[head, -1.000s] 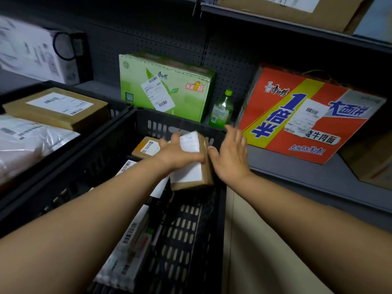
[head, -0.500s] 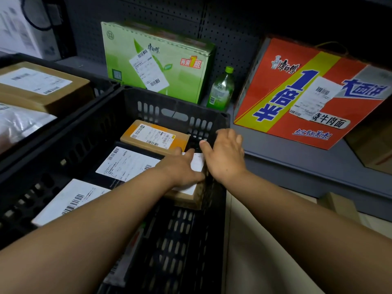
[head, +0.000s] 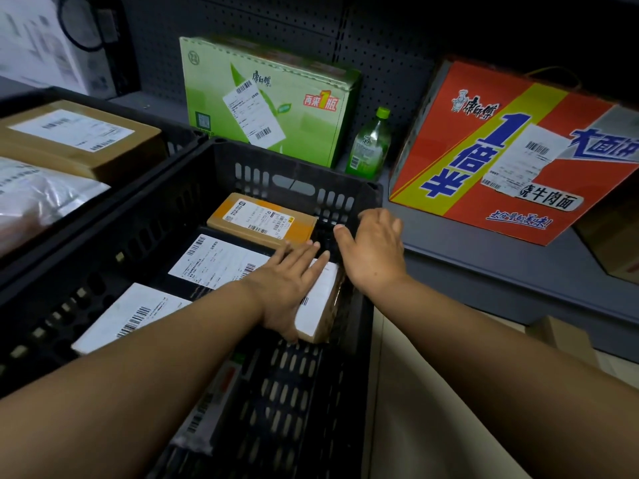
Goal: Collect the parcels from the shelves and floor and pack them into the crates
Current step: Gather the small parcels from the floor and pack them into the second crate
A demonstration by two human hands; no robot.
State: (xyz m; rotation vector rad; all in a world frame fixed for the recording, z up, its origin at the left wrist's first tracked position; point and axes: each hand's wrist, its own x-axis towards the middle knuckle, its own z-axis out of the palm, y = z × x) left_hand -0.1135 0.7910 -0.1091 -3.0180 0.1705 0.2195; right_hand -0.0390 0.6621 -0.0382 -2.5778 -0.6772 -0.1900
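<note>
Here, left hand [head: 288,283] flat on small parcel [head: 320,304] in crate [head: 359,198], right hand [head: 375,248] open, holding nothing.

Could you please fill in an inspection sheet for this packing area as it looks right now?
Surface: grey shelf, holding boxes.
Job's things: small parcel inside black crate, beside orange parcel; second crate holds brown box.
Clutter: green bottle between green carton and red carton.
Hands: left hand flat on small parcel; right hand open at crate's rim.
Cables: nothing seen.
Surroundings: pegboard wall.
</note>
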